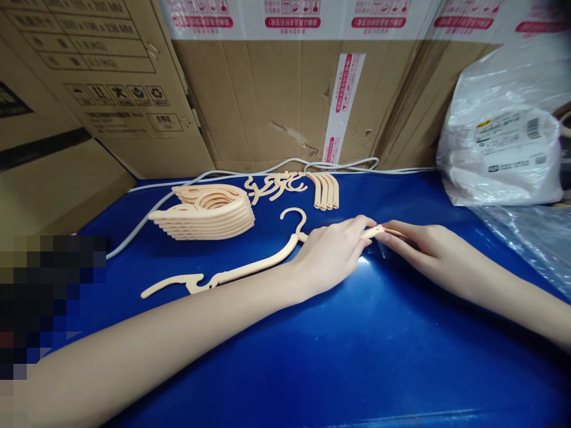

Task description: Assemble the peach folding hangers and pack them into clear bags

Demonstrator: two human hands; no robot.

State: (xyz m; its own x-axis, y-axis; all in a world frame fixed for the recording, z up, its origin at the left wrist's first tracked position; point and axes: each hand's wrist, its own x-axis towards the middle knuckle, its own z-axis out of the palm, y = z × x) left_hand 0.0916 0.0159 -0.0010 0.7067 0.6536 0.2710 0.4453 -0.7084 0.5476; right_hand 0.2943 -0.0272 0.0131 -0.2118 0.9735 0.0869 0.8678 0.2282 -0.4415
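A cream plastic folding hanger (pixel 261 261) lies across the blue table, its hook pointing away from me. One end piece sticks out at the left; my left forearm partly covers the near side. My left hand (pixel 332 249) is closed around the hanger's right arm, fingertips close to its end joint. Just right of it, my right hand (pixel 430 246) pinches a thin cream end piece at that joint, mostly hidden by the fingers. The two hands' fingertips nearly meet there. I cannot tell whether the end piece is fastened to the arm.
Behind the hanger are a stack of cream end pieces (pixel 209 223), loose hooks (pixel 276 185) and several curved hanger arms (pixel 328 191). A white cable (pixel 147 223) runs along the back. Cardboard boxes (pixel 276 101) wall the far side; a plastic bag (pixel 499 131) sits at right.
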